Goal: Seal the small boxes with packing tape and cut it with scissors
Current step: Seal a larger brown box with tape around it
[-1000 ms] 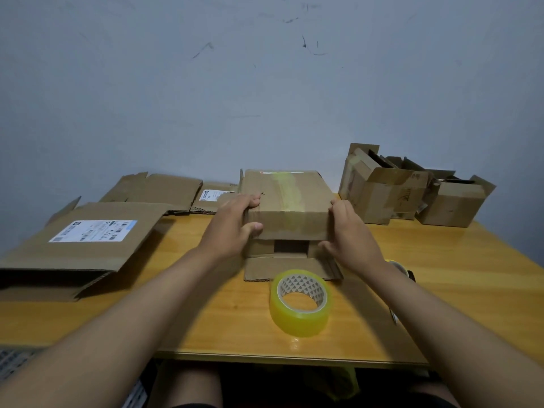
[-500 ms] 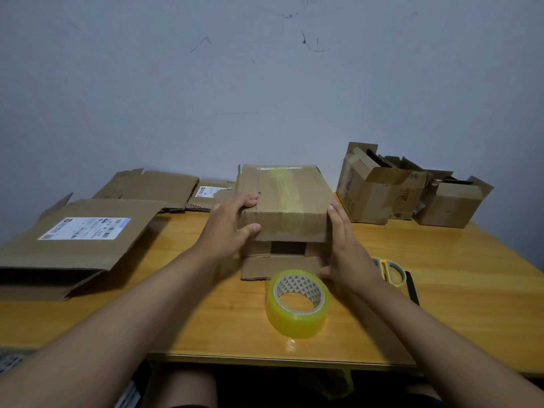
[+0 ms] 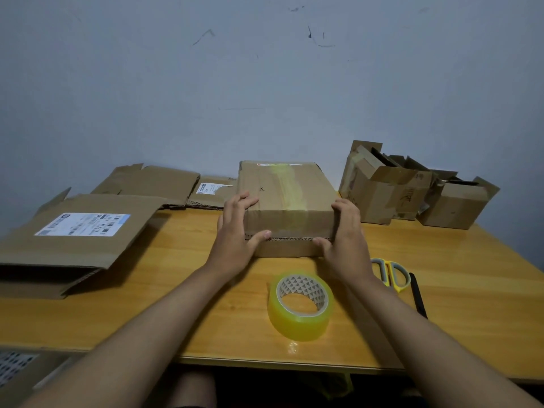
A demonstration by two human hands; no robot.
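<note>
Blue-grey wall, scuffed with a few dark marks, backs a wooden table that fills the lower half of the view. At nine o'clock a big flattened carton with a white shipping label lies on the tabletop, with more flattened cardboard behind it. At two o'clock a cluster of open small boxes stands against the wall. Dead centre sits the cardboard box, its top bearing a yellowish tape strip running front to back. The person's left hand grips its left front corner, fingers on top and thumb curled against the front edge; the right hand clasps the right front corner the same way. At six o'clock, just in front of the box, a roll of clear yellowish packing tape lies flat. Yellow-and-grey scissors rest at four o'clock, beside the right wrist.
</note>
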